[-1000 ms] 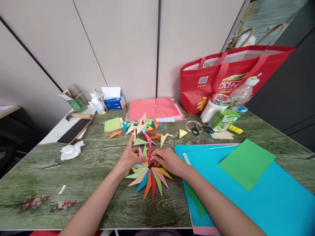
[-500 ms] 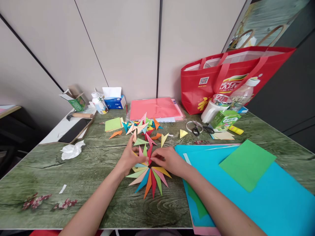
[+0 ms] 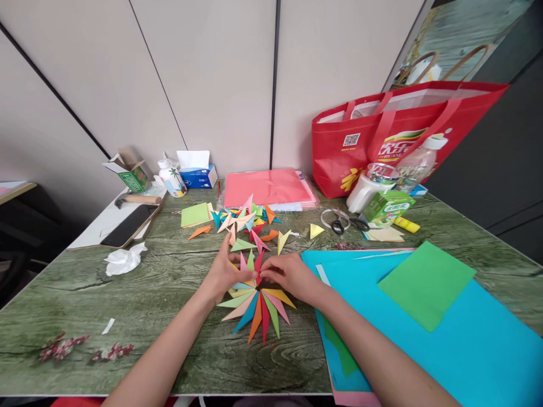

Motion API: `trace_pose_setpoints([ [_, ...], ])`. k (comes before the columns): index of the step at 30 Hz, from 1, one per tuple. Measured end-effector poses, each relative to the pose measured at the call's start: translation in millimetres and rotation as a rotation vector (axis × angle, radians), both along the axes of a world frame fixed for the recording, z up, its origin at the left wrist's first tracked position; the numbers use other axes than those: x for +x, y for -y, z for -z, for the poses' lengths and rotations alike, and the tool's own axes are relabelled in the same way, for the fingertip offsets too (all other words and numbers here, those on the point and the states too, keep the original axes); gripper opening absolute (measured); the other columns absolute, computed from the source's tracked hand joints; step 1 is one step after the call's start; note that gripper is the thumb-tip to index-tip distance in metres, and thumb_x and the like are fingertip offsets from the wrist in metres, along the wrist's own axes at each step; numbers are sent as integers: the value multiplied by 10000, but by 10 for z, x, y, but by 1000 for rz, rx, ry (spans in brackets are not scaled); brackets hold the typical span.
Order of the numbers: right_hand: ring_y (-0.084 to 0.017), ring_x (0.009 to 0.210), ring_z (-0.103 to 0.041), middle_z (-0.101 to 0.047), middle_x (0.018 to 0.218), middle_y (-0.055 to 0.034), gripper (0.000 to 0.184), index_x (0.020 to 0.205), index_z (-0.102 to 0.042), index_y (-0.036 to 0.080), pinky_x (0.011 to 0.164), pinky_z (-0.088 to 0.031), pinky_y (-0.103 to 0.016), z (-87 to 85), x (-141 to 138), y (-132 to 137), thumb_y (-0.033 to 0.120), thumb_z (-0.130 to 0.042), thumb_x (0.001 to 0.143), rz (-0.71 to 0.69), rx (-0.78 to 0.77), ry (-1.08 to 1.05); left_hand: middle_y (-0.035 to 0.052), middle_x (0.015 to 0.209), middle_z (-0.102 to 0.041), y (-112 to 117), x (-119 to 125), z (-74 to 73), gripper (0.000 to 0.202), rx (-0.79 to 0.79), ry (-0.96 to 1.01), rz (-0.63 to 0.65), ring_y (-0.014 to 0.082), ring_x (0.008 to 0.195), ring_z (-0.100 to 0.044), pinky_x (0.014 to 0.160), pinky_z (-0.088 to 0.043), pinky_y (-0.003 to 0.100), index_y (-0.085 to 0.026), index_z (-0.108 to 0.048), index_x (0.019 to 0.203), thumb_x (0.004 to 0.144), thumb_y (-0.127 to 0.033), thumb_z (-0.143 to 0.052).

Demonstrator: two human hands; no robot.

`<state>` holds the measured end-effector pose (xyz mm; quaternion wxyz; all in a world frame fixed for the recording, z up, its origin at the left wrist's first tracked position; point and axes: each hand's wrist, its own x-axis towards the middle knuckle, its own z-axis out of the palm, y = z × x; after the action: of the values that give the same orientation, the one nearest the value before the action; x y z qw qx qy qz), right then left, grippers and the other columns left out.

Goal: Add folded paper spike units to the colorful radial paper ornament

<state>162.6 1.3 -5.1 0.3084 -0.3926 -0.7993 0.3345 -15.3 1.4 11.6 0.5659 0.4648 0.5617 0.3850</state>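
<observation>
Both forearms run in from the near edge of the desk [image 3: 190, 362], converging on the folded-paper ring [image 3: 255, 321] at its near middle. Left hand [image 3: 223, 272]: index finger extended forward, thumb laid across the ring's upper-left points, gripping them. Right hand [image 3: 292, 275]: fingers curled, thumb and index narrowed on a red paper point [image 3: 259, 261] (fingertip contact partly hidden).

The paper star [image 3: 263, 311] looks matt, the tabletop [image 3: 173, 277] smooth and wood-grained.
</observation>
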Motion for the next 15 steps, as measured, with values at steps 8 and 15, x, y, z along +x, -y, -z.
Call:
trace_pose_setpoints([
  [8,-117,575,-614,-648,639,-5,124,745,-639,177,545,-468,-202,1,3,-5,223,-546,813,-15,-122,-68,-19,734,-572,-1,-23,13,1202,9,7,10,109,572,-543,562,-455,248,-235,-78,1393,443,-158,-810],
  [15,-118,591,-612,-655,654,-8,122,745,-646,178,552,-461,-201,-5,12,-5,223,-552,808,-14,-94,-50,-10,752,-577,3,-19,15,1204,-1,10,13,121,589,-559,571,-460,258,-241,-71,1392,444,-160,-808],
])
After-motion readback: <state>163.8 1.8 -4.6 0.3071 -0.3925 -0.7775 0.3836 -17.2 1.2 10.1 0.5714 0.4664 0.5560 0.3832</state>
